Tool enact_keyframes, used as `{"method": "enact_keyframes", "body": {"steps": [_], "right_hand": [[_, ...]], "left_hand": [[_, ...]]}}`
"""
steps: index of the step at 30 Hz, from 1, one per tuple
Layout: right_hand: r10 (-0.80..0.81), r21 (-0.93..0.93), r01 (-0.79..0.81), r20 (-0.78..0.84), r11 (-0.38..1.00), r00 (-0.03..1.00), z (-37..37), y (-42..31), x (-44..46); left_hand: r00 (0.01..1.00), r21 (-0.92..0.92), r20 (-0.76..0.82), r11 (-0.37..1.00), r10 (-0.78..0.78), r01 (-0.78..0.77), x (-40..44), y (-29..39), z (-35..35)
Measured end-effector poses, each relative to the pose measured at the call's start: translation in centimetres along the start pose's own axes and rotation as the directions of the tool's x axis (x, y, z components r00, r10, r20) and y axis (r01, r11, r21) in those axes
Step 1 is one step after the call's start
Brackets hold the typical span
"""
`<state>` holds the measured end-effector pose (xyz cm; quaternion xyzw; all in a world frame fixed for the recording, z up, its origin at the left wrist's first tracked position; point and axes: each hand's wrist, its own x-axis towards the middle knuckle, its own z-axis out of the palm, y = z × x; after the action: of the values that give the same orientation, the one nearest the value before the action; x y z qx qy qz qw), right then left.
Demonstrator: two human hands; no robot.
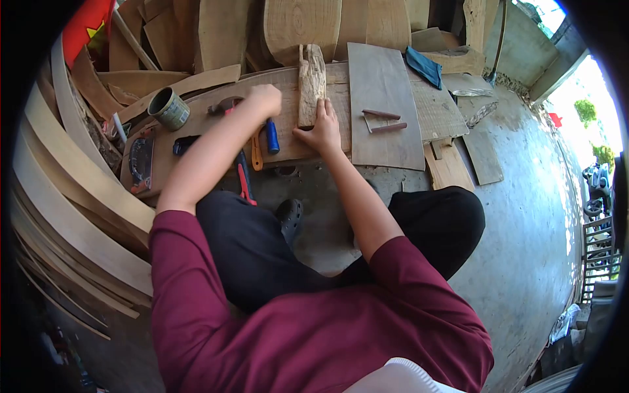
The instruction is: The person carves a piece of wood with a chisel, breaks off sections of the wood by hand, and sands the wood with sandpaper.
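White fabric was seen nearest, over a maroon shirt. Left to right, the counter was occupied by a can; the left hand was curled, its contents indeterminable; a rough wood block was touched by the right hand, thumb spread.

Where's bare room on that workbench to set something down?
On the rectangular grey-brown wooden board: the far part, left of the blue cloth, and the near strip in front of the thin tool with two brown handles. It's crowded left of the rough wood block: the left hand, a blue cylindrical handle, an orange tool and an open metal tin.
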<state>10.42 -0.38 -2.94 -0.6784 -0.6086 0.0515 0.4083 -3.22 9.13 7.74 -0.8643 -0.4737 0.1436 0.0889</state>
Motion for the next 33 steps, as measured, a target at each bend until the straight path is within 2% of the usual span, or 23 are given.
{"method": "enact_keyframes", "body": {"steps": [1,2,3,5,7,8,9,10,11,12,13,16,18,19,21,22,24,25,26,28,30,31,33], "right_hand": [[0.007,-0.005,-0.007,0.001,1.000,1.000,0.0,0.0,0.1],[0.013,-0.014,-0.013,-0.005,1.000,1.000,0.0,0.2,0.1],[0.000,-0.030,0.000,-0.007,1.000,1.000,0.1,0.4,-0.1],[-0.004,-0.045,0.002,-0.031,0.999,1.000,-0.3,0.1,0.2],[-0.015,-0.148,0.030,0.103,0.989,0.995,-0.7,0.6,0.3],[-0.205,-0.298,0.200,0.017,0.933,0.979,-1.1,1.2,1.0],[-0.198,-0.306,0.192,0.013,0.932,0.980,-2.8,0.7,2.5],[-0.108,-0.342,0.227,0.334,0.912,0.936,-5.6,-1.0,4.9],[0.005,-0.358,0.273,0.615,0.893,0.789,-7.2,-1.7,7.3],[-0.116,-0.303,0.370,0.616,0.878,0.779,-6.2,0.7,10.1],[-0.082,-0.393,0.469,0.691,0.791,0.718,-8.4,-1.0,12.0],[-0.187,-0.450,0.604,0.679,0.657,0.710,-8.7,-1.3,16.2],[-0.036,-0.524,0.438,0.611,0.730,0.791,-7.3,-1.2,17.5],[-0.040,-0.521,0.440,0.612,0.732,0.790,-6.6,-1.3,17.5],[0.237,-0.655,0.236,0.550,0.718,0.801,-5.1,-1.6,17.4],[0.326,-0.666,0.140,0.523,0.732,0.787,-4.2,-1.1,17.6],[0.392,-0.641,-0.004,0.466,0.768,0.793,-1.2,0.8,18.3],[0.400,-0.632,-0.001,0.489,0.775,0.775,0.2,1.6,18.6],[0.429,-0.591,-0.080,0.479,0.803,0.766,1.9,2.2,19.1],[0.474,-0.624,-0.073,0.506,0.778,0.721,-0.5,-0.8,18.7],[0.489,-0.645,-0.048,0.527,0.763,0.695,-1.0,-0.2,19.2],[0.431,-0.568,-0.016,0.605,0.823,0.669,-1.2,0.5,19.4],[0.363,-0.484,0.016,0.676,0.875,0.641,-1.9,1.4,19.6]], "left_hand": [[0.977,0.031,-0.210,0.999,-0.035,0.043,0.7,1.6,1.6],[0.960,0.073,-0.279,0.997,0.006,0.015,1.0,2.8,2.2],[0.990,-0.015,-0.139,0.999,0.035,-0.038,1.0,3.7,1.3],[0.999,-0.133,-0.047,0.991,-0.004,-0.002,3.3,4.8,2.1],[0.999,-0.049,0.047,0.999,0.015,-0.012,4.4,5.1,0.0],[0.989,0.020,0.149,1.000,0.007,-0.010,4.7,5.4,-0.8],[0.989,0.019,0.145,1.000,0.019,-0.022,5.4,5.6,-0.6],[0.988,0.011,0.155,1.000,0.011,-0.012,6.2,5.6,0.0],[0.986,0.005,0.168,1.000,-0.002,0.001,6.8,5.4,0.3],[0.986,0.007,0.165,1.000,-0.005,0.004,6.4,5.4,0.0],[0.984,-0.001,0.177,1.000,0.030,-0.030,5.7,5.5,-0.4],[0.976,-0.026,0.213,0.999,0.040,-0.035,6.8,5.4,-0.2],[0.963,-0.003,0.269,1.000,0.008,-0.008,7.7,5.6,0.2],[0.963,-0.001,0.270,1.000,0.005,-0.005,8.0,5.5,-0.2],[0.879,0.075,0.476,0.995,0.023,-0.066,9.3,5.3,-1.6],[0.879,0.081,0.475,0.994,0.026,-0.074,11.2,4.9,-1.5],[0.824,0.066,0.553,0.992,-0.126,0.108,15.7,4.5,-0.9],[0.918,-0.001,0.391,0.997,-0.067,0.073,11.9,4.4,-5.4],[0.938,-0.047,0.338,0.994,-0.074,0.096,12.3,4.4,-5.5],[0.960,-0.085,0.270,0.991,-0.074,0.100,13.2,3.9,-4.7],[0.995,-0.066,0.083,0.996,-0.055,0.060,12.1,4.0,-2.7],[0.996,-0.065,0.078,0.996,-0.050,0.055,12.3,3.6,-2.0],[0.998,-0.232,-0.050,0.972,-0.032,0.019,13.0,2.5,-0.6]]}}
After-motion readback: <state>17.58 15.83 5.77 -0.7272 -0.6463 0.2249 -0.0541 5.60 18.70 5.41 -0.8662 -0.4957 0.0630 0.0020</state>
